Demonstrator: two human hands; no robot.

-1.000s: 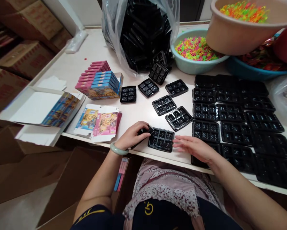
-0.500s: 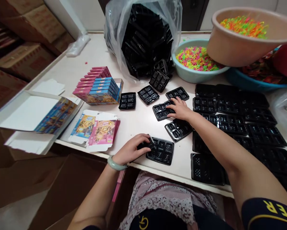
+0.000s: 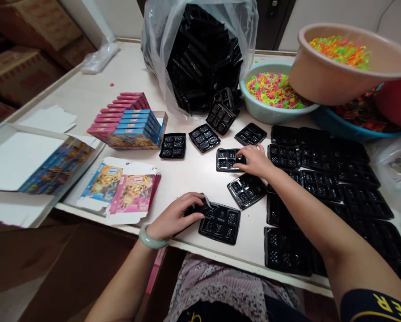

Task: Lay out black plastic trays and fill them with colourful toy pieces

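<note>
My left hand (image 3: 178,215), with a pale green bangle at the wrist, is closed on a small black plastic tray (image 3: 205,205), mostly hidden by the fingers. Under and beside it, a black tray with square pockets (image 3: 221,223) lies flat near the table's front edge. Farther up, my right hand (image 3: 254,160) has its thumb and fingers closed around the right end of another black tray (image 3: 224,159). One black tray (image 3: 246,190) rests just below that hand, and another (image 3: 251,133) lies just above it.
Rows of black trays (image 3: 321,184) cover the right side. An open plastic bag (image 3: 156,58) full of trays stands behind. A light blue basin (image 3: 265,114) and a beige basin (image 3: 341,67) hold bright small pieces. Boxes (image 3: 133,123) and printed cartons (image 3: 133,192) lie left.
My right hand's spread fingers have drawn in around the tray's right end, and that tray now lies straighter. My left hand keeps its hold. The whole view has shifted slightly.
</note>
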